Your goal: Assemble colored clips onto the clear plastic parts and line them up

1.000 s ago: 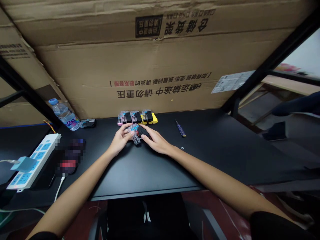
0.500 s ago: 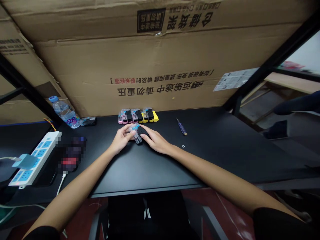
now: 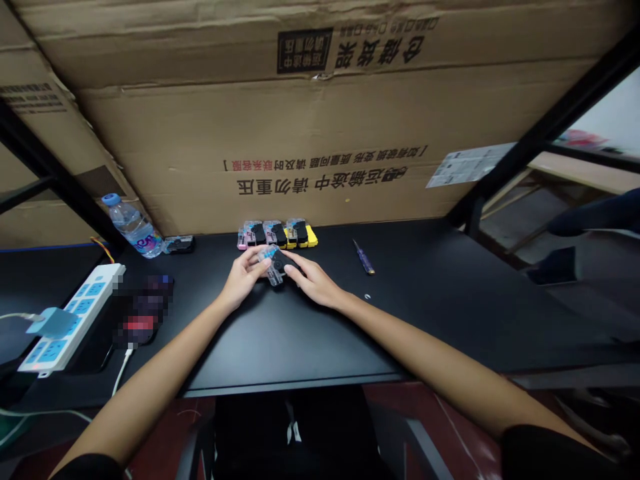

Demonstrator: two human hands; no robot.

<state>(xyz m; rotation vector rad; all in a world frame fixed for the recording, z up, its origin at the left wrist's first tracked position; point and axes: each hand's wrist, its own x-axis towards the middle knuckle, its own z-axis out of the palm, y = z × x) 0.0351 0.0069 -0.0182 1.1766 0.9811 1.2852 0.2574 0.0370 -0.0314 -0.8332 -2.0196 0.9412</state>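
A small cartridge with a clear plastic shell, a black section and blue markings (image 3: 273,273) is held between both hands just above the desk. My left hand (image 3: 243,277) pinches its clear side, thumb on top. My right hand (image 3: 315,280) grips the black side with thumb and fingers; its far fingertips are hidden. Right behind the hands stands a row of similar cartridges, pink ones (image 3: 251,233) at the left and a yellow one (image 3: 311,237) at the right end. Another dark cartridge (image 3: 180,245) lies off to the left.
On the black desk (image 3: 280,340), a screwdriver (image 3: 363,257) and a tiny white bit (image 3: 367,297) lie to the right. Leftward are a water bottle (image 3: 133,225), a power strip (image 3: 75,320) and a phone (image 3: 145,310) on a cable. Cardboard (image 3: 310,120) walls the back.
My right thumb has shifted slightly off the black section, showing more of its face. Both hands still grip the cartridge in about the same place; the view tilts a little.
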